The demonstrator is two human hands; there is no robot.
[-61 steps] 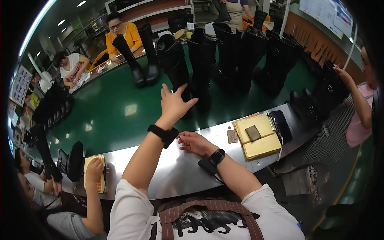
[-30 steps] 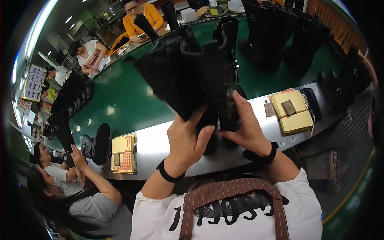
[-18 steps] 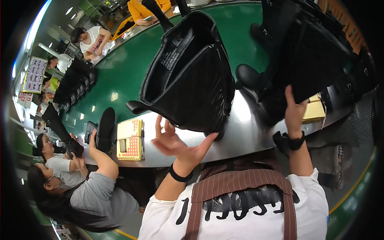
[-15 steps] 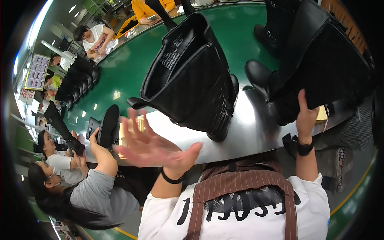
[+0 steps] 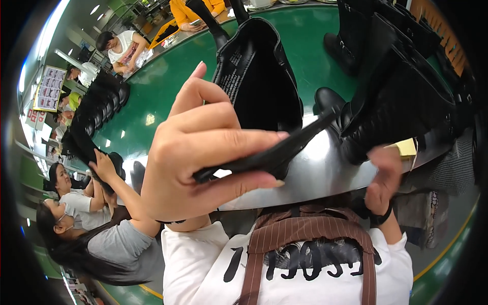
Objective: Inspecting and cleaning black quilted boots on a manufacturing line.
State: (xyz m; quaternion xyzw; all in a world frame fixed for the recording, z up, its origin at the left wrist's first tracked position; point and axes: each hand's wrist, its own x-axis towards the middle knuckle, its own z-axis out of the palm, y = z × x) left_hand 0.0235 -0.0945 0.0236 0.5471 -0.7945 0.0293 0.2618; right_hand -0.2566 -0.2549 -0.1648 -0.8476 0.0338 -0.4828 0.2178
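Observation:
Close to the camera, my left hand [image 5: 188, 152] pinches a thin, flat black piece [image 5: 274, 155] between thumb and fingers. It is seen almost edge-on, and its exact kind cannot be told. Behind it stands a tall black boot [image 5: 264, 76], its wide top gaping toward me and its lower part largely hidden. My right hand [image 5: 385, 180] is blurred, loosely curved and apparently holding nothing. It is near the table's front edge, just below another black boot [image 5: 406, 101] with a creased ankle.
The green table [image 5: 157, 107] has a shiny metal front edge [image 5: 325, 175]. More black boots [image 5: 348, 40] stand at the far right, others [image 5: 104, 101] in a row at left. A yellow block [image 5: 406, 147] lies by my right hand. A co-worker in grey [image 5: 122, 251] handles a boot beside me.
My left hand has risen toward the camera and changed from spread and empty to pinching the flat black piece. My right hand has come away from the right boot, toward me.

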